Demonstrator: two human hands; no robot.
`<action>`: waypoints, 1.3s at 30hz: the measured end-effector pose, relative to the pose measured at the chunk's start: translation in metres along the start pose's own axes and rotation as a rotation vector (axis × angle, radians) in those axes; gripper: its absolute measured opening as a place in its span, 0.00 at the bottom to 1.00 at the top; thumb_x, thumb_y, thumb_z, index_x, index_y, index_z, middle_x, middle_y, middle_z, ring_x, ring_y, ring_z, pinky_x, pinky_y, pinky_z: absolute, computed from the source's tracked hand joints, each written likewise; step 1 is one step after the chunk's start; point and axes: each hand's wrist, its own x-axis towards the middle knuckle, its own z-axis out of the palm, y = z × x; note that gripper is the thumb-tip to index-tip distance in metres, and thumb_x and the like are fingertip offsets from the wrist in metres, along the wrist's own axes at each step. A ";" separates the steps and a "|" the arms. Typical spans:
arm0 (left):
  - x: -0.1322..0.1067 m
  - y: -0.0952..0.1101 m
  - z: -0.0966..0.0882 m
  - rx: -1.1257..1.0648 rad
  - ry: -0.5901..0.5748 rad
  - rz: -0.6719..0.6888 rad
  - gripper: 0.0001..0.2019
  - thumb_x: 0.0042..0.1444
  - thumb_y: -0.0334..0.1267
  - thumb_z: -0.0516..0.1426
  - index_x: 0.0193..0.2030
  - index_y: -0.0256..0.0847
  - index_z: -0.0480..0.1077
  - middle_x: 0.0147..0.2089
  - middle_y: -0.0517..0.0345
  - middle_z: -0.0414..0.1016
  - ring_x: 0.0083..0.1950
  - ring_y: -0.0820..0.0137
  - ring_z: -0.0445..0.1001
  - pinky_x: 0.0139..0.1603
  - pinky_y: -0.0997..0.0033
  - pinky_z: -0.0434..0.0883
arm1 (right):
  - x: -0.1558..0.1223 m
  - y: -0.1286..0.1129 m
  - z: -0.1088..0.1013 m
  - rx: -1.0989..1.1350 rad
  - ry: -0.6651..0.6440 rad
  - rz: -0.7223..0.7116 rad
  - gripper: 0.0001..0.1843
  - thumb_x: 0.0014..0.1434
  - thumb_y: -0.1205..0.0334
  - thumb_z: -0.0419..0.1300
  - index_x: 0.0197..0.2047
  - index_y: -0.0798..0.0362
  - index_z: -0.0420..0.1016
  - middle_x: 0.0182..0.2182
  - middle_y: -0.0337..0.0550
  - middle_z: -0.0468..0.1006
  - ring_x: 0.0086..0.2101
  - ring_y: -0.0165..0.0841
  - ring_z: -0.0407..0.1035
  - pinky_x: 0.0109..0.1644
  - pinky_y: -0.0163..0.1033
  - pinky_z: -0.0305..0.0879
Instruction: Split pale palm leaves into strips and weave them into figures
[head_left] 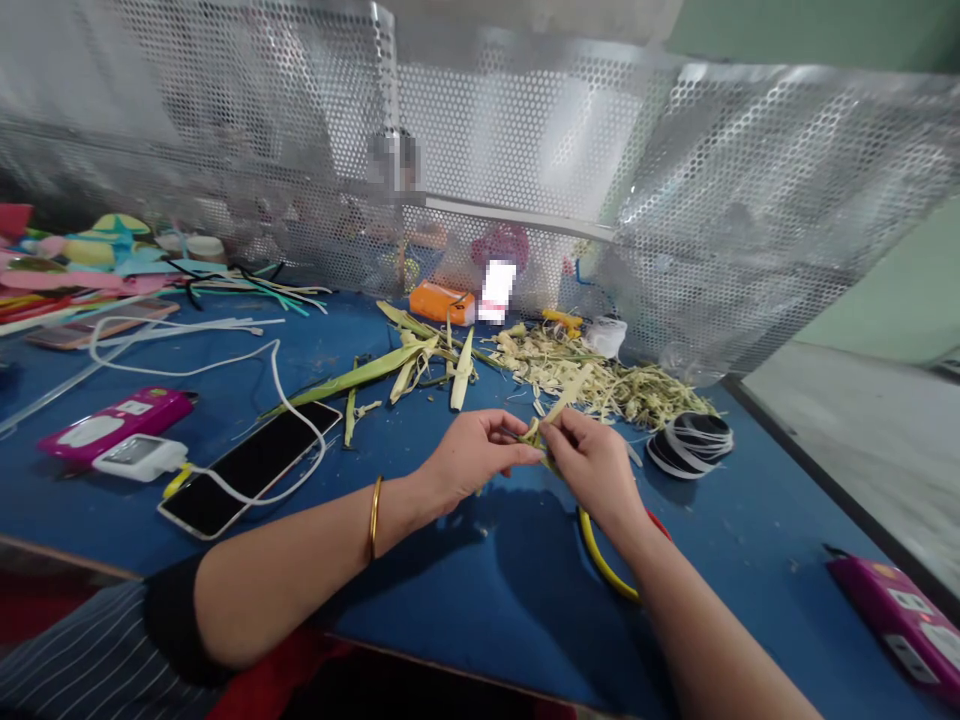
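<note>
My left hand and my right hand meet above the blue table, each pinching a pale green strip of dried leaf that looks like corn husk. One end of the strip sticks up past my right fingers; the part between my fingertips is bent and partly hidden. Behind my hands lie long leaf pieces and a heap of shredded and knotted leaf bits. Beneath my right wrist sits a yellow and red ring, partly covered by the arm.
Left of me are a black-screened phone, a white cable and a purple device. A roll of black and white ribbon stands at right, an orange packet at the back. Another purple device lies near the right edge. A perforated screen closes the back.
</note>
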 end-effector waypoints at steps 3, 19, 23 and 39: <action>0.000 -0.002 0.002 0.019 0.059 0.060 0.06 0.44 0.32 0.65 0.30 0.37 0.73 0.23 0.63 0.72 0.22 0.78 0.64 0.24 0.76 0.61 | 0.001 -0.003 0.002 0.011 -0.052 0.040 0.17 0.61 0.55 0.52 0.21 0.50 0.60 0.16 0.33 0.61 0.20 0.29 0.56 0.26 0.34 0.50; 0.011 0.001 -0.011 -0.126 0.145 0.042 0.07 0.45 0.32 0.64 0.32 0.37 0.72 0.25 0.60 0.73 0.24 0.76 0.66 0.28 0.74 0.63 | -0.004 -0.009 -0.062 0.626 -0.530 0.035 0.12 0.58 0.55 0.62 0.43 0.49 0.81 0.36 0.45 0.82 0.38 0.39 0.75 0.42 0.42 0.70; 0.008 0.003 -0.009 -0.149 0.132 0.034 0.07 0.44 0.29 0.64 0.31 0.37 0.71 0.24 0.60 0.72 0.26 0.76 0.67 0.28 0.75 0.63 | -0.004 -0.010 -0.040 0.628 -0.096 -0.042 0.06 0.55 0.58 0.64 0.31 0.50 0.81 0.32 0.43 0.79 0.35 0.36 0.71 0.40 0.40 0.67; 0.012 -0.005 -0.010 -0.194 0.064 -0.020 0.07 0.43 0.29 0.63 0.30 0.38 0.69 0.25 0.60 0.71 0.29 0.75 0.68 0.30 0.74 0.62 | -0.003 -0.010 -0.024 0.644 -0.301 0.364 0.12 0.46 0.55 0.65 0.22 0.54 0.71 0.16 0.33 0.64 0.19 0.25 0.56 0.23 0.32 0.51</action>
